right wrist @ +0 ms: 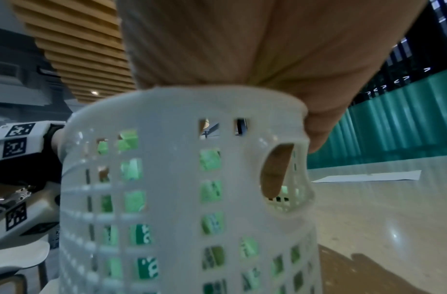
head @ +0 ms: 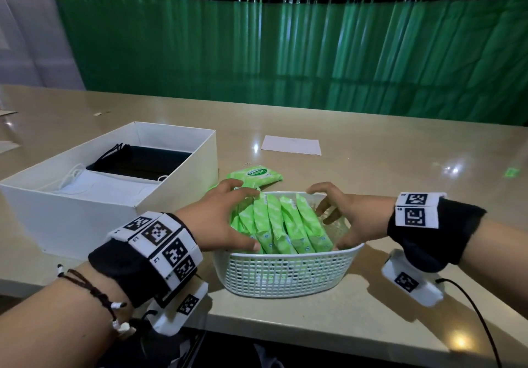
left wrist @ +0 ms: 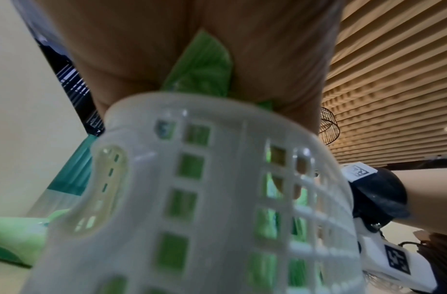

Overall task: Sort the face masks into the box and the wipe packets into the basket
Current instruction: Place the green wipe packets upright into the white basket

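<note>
A white mesh basket stands near the table's front edge with several green wipe packets on edge inside it. My left hand reaches in from the left, fingers and thumb curled round the leftmost packets; in the left wrist view a green packet shows between them above the basket. My right hand grips the basket's right end, with one finger visible through the handle hole of the basket. One more wipe packet lies just behind. The white box at left holds black masks and white masks.
A white sheet of paper lies further back on the beige table. A green curtain hangs beyond the far edge. A black cable trails from my right wrist over the front edge.
</note>
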Demonstrator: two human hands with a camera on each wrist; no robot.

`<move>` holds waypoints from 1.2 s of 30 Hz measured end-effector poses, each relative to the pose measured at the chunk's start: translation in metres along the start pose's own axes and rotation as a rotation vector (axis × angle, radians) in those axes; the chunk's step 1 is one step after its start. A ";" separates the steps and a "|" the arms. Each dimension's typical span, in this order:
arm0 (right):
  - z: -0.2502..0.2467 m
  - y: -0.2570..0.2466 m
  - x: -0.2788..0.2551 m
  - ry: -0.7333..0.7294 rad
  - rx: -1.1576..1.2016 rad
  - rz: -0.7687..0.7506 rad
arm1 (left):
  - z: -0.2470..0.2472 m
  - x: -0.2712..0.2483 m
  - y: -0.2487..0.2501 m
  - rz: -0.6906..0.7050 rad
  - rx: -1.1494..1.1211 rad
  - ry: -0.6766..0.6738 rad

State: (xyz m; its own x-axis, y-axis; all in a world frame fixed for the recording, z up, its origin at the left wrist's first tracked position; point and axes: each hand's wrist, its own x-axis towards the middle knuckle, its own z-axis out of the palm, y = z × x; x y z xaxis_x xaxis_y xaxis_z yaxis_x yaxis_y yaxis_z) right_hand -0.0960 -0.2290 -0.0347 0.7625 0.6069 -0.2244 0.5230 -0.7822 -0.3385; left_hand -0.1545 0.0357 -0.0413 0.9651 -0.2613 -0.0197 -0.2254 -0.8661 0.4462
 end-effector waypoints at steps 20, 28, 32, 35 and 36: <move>0.000 0.002 0.003 -0.082 -0.194 0.042 | -0.034 0.005 -0.001 -0.123 -0.028 -0.110; -0.020 -0.007 0.001 -0.214 -0.170 -0.002 | -0.011 -0.010 -0.017 -0.108 -0.069 -0.156; -0.071 -0.014 0.015 0.048 -0.069 -0.031 | -0.008 -0.011 -0.018 -0.104 -0.090 -0.145; -0.097 -0.013 0.044 0.218 -0.207 0.023 | -0.007 -0.007 -0.020 -0.105 -0.104 -0.126; -0.100 -0.012 0.057 0.235 -0.304 0.046 | -0.005 -0.006 -0.022 -0.104 -0.114 -0.123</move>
State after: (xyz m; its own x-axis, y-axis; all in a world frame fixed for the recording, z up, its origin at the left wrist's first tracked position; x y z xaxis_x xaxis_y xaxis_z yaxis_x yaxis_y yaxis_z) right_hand -0.0210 -0.1992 0.0475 0.8357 0.5491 -0.0058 0.5485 -0.8353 -0.0387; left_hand -0.1549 0.0586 -0.0461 0.9571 -0.2289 -0.1776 -0.1015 -0.8390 0.5346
